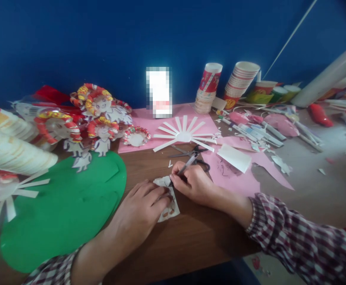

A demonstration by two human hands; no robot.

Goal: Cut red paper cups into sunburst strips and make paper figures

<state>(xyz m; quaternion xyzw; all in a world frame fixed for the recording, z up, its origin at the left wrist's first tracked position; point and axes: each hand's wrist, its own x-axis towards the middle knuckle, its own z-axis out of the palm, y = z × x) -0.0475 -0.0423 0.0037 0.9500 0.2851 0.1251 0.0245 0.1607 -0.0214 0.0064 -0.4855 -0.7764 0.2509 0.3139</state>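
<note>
A small piece of pale paper (174, 206) with brownish marks lies on the brown tabletop in front of me. My left hand (143, 204) rests over it with fingers stretched out, hiding much of its left side. My right hand (192, 182) is closed around a pen (187, 164), whose lower end is at the paper's upper edge. The exact tip is hard to make out. Just beyond the right hand lie dark scissors (202, 163), partly hidden by it. A white paper cup cut into spread strips (185, 136) sits farther back on pink paper (140, 120).
On the left are a green mat (69, 213), another strip-cut cup (6, 190), a stack of cups on its side (15, 146) and figures with red-yellow rings (101, 136). A lit phone-like screen (159, 91) stands behind. Cup stacks (208, 89) and paper scraps (282, 164) lie right.
</note>
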